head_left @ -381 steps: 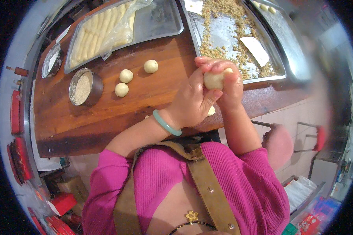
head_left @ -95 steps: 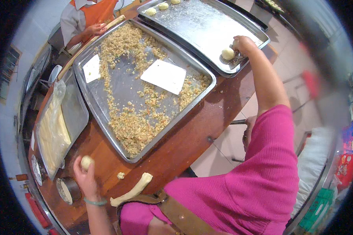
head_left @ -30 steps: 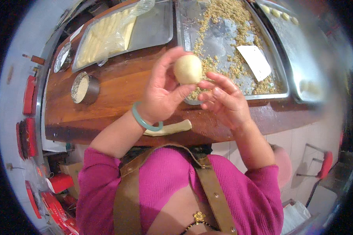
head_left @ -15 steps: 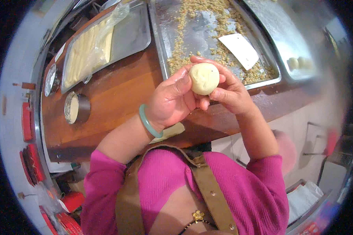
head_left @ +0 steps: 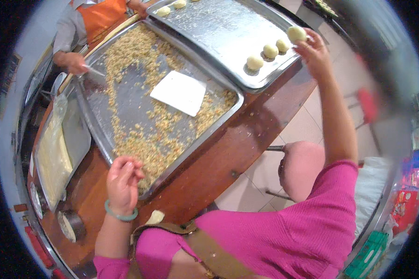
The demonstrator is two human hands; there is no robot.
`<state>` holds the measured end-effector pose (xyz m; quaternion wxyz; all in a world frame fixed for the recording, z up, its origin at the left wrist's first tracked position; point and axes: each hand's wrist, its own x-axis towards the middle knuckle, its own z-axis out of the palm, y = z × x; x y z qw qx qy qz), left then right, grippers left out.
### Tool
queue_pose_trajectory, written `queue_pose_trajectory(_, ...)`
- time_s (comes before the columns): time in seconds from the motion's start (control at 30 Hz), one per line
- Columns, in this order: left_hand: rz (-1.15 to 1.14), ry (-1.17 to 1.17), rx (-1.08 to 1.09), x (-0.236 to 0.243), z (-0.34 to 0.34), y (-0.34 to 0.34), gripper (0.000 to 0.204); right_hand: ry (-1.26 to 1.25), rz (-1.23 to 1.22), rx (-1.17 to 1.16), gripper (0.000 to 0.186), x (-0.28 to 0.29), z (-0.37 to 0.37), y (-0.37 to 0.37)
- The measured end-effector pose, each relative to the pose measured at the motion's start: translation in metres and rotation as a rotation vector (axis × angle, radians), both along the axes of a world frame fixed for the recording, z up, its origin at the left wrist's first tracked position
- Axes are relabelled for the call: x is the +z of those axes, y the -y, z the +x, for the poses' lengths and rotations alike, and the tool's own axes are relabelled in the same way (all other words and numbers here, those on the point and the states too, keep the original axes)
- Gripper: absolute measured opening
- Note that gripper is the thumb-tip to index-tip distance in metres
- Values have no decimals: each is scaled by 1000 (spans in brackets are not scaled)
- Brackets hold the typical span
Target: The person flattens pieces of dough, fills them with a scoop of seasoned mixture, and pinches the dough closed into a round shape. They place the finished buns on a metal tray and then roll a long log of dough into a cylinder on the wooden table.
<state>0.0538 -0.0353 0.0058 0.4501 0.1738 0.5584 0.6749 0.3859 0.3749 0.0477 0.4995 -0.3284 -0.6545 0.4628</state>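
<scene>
At the far right, my right hand [head_left: 315, 53] is closed around a smooth, pale yellow dough ball [head_left: 296, 34]. It is held over the near right corner of a silver baking tray [head_left: 219, 35]. Beside it on that tray sit three similar dough balls [head_left: 254, 63] in a row. My left hand [head_left: 123, 181], its wrist in a green bangle, hovers with loosely curled fingers and nothing visible in them. It is near the corner of a big metal tray [head_left: 135, 86] that holds crumbly, chopped filling [head_left: 130, 46]. A flat white scraper [head_left: 179, 93] rests on the filling.
Across the table, a co-worker's hand [head_left: 72, 62] holds a pale tool over the filling. Left lies a tray of dough strips [head_left: 56, 156] under plastic. A round tin [head_left: 72, 225] and a dough piece [head_left: 156, 217] are on the wooden table. A pink stool [head_left: 302, 169] stands right.
My hands have parted. The right has carried the dough ball far right to the silver tray; the left has let go and dropped back left. The view has swung right.
</scene>
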Motion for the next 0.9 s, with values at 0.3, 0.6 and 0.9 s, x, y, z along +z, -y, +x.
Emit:
queue_pose_trajectory(0.3, 19, -162, 189, 10, -5, -6, 8, 1314, 382, -431, 41, -37, 21, -143)
queue_pose_trajectory(0.6, 15, -206, 318, 15, -1, 47, 11, 860, 431, -358, 53, -27, -16, -145)
queue_pose_trajectory(0.9, 140, -316, 317, 35, 10, 149, 13, 422, 280, 396, 28, -32, -116, 153)
